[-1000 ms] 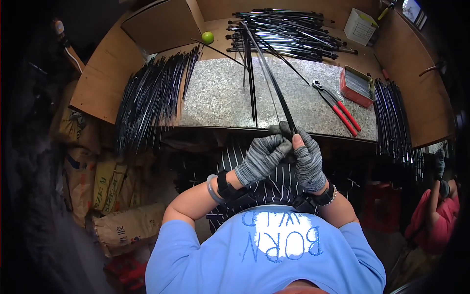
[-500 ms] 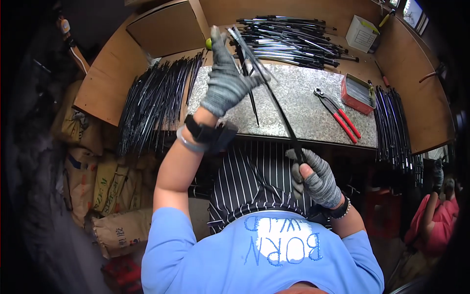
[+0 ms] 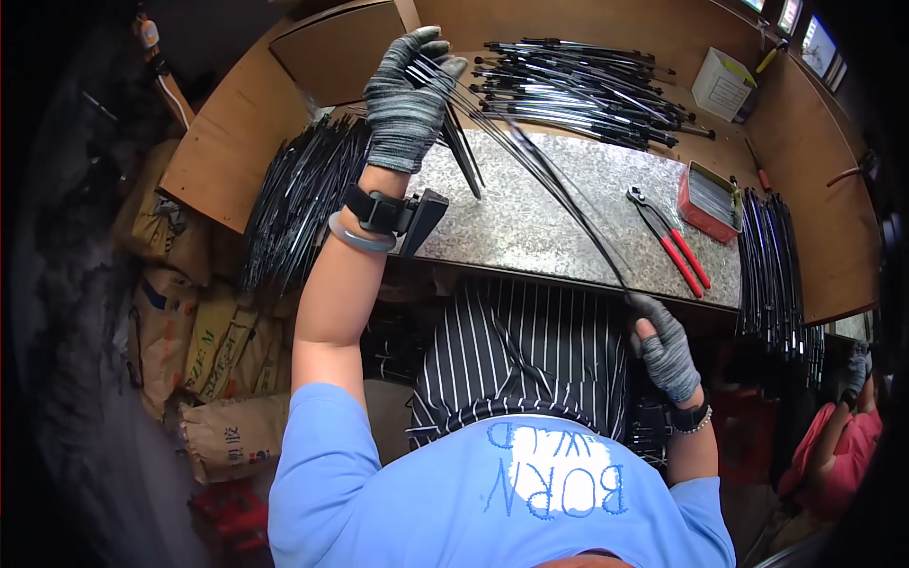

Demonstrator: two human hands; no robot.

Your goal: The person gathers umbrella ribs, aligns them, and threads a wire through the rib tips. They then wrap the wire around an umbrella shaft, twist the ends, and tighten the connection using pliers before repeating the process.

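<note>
Over the far left of the tabletop, my left hand (image 3: 407,104), in a grey striped glove, closes its fingers and thumb around several thin black rods (image 3: 563,194). These slant down to the right across the table. Their near ends enter the curled fingers of my gloved right hand (image 3: 670,350), off the table's front edge; its bare thumb tip shows. A few other dark rods (image 3: 464,156) reach down from beside my left hand over the tabletop; their upper ends are hidden. Red-handled pliers (image 3: 670,244) lie to the right of the held rods.
A big bundle of black rods (image 3: 305,204) lies left, another pile (image 3: 578,90) at the back, and more (image 3: 772,275) hang over the right edge. A red tin (image 3: 710,230) holds thin pieces. Wooden side panels (image 3: 222,156) flank the speckled tabletop (image 3: 559,241). A white box (image 3: 724,85) stands back right.
My left hand has come left and its spread fingers have curled in around the rods. My right hand has moved right and slightly down, with the rods between them. The view has shifted a little.
</note>
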